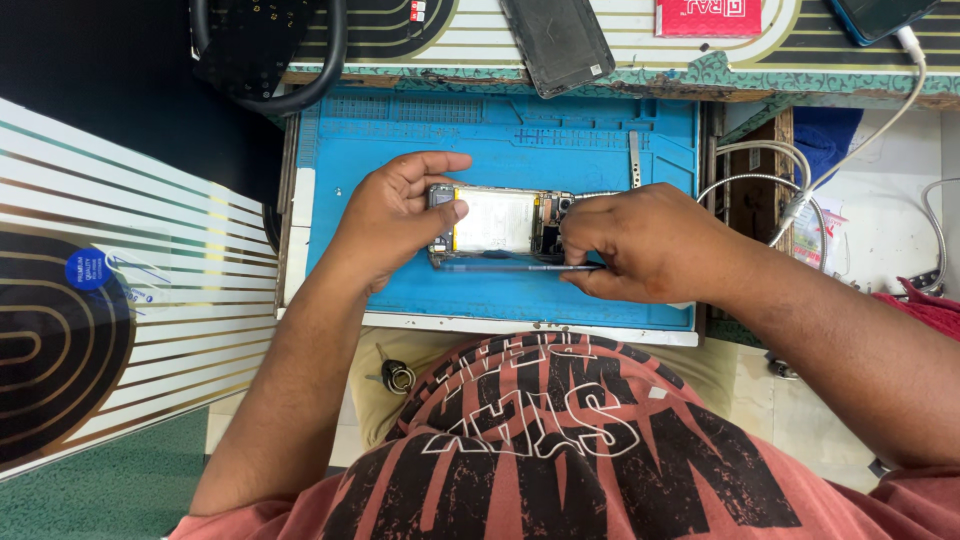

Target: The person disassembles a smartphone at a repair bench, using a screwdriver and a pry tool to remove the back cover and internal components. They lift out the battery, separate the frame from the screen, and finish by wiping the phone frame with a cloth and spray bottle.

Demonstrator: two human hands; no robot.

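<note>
My left hand (395, 215) curls around the left end of an opened phone (497, 224), thumb pressed on its top face and fingers wrapped over the far edge, so it is closed on the phone. My right hand (640, 243) is bunched at the phone's right end, fingers pinched on a thin blue-grey tool (520, 267) that lies along the phone's near edge; its tip seems to touch the frame, though my knuckles hide the exact spot. The phone lies flat, its back off and a pale battery showing, in the middle of a blue work mat (620, 140) on the table (700, 75). A phone back cover (557, 42) lies beyond the mat, a red card (708, 16) to its right. White cables (800, 190) curl off the mat's right side. A key ring (397, 376) rests on my lap.
</note>
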